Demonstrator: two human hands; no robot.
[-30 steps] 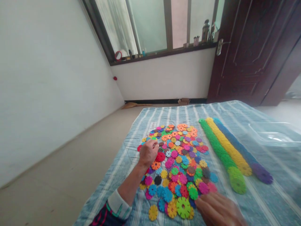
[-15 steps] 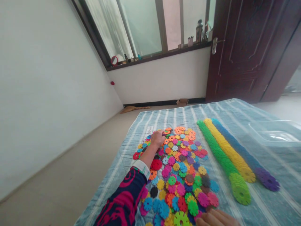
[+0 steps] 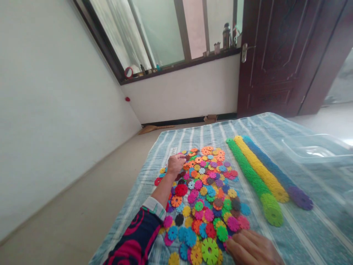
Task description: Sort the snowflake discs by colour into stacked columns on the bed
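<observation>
A spread-out pile of colourful notched plastic discs [image 3: 209,214] lies on the striped cloth. My left hand [image 3: 175,164] reaches over the far left part of the pile, thumb and fingers pinched together; anything between the fingertips is too small to make out. At the near right edge of the pile, my right hand [image 3: 253,248] is closed with its fingers curled. A magenta disc shows by its fingertips, but I cannot tell whether it is held. Right of the pile run overlapping rows of sorted discs: a green row [image 3: 250,173], a yellow row [image 3: 260,169] and a blue row [image 3: 271,163] ending in purple.
A clear plastic box [image 3: 317,158] sits on the striped cloth [image 3: 311,235] at the right. Part of a printed label [image 3: 173,151] shows beyond my left hand. Behind are a window sill with small items, a dark red door [image 3: 284,59] and a broom [image 3: 149,129] on the floor.
My left hand has drawn slightly left and nearer from the far discs. My right hand has come further into view at the bottom. The whole view has shifted a little.
</observation>
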